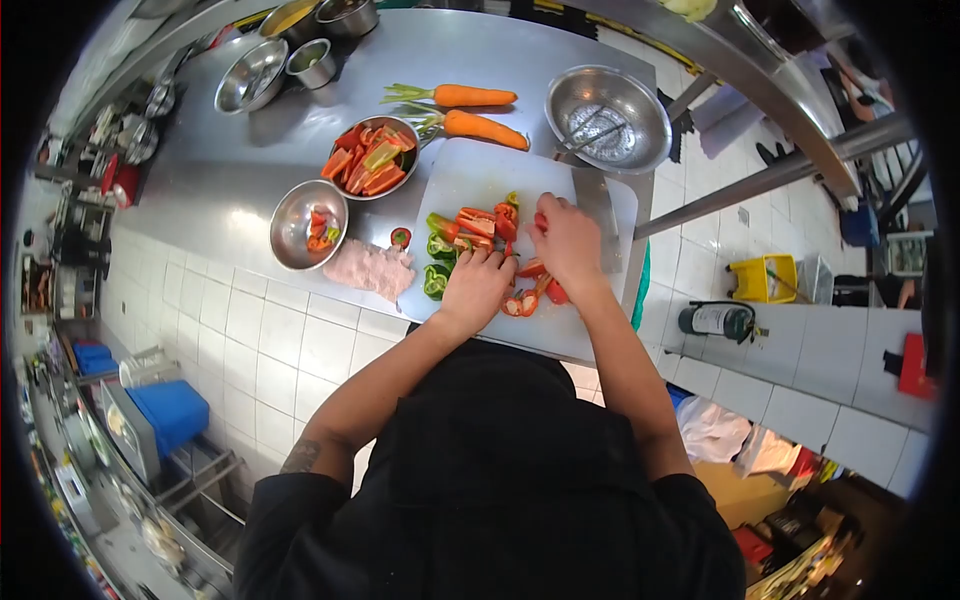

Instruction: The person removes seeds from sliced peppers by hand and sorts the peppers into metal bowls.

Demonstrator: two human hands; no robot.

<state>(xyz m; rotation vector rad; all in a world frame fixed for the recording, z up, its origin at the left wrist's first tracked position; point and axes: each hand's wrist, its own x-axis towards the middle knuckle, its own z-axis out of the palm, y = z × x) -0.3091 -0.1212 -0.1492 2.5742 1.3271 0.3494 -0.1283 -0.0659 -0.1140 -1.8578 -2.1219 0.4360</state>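
Cut red and green pepper pieces (pixel 476 222) lie on a white cutting board (pixel 470 165). Over the lower middle of the board, my left hand (pixel 480 290) rests with bent fingers on pepper pieces, beside green pepper halves (pixel 437 281); what it grips, if anything, is hidden. My right hand (pixel 568 240) is closed around a red pepper piece (pixel 541 222) at the board's right side. More red pieces (pixel 521 303) lie between and below the hands. A knife (pixel 597 215) with a broad blade lies at the right of the board.
Left of the board stand a bowl of cut peppers (pixel 381 179), a bowl with scraps (pixel 309 225) and a crumpled pinkish cloth (pixel 370 271). Two carrots (pixel 475 96) lie beyond it. A large metal bowl (pixel 608 118) stands at the back right, near a metal post (pixel 740 192).
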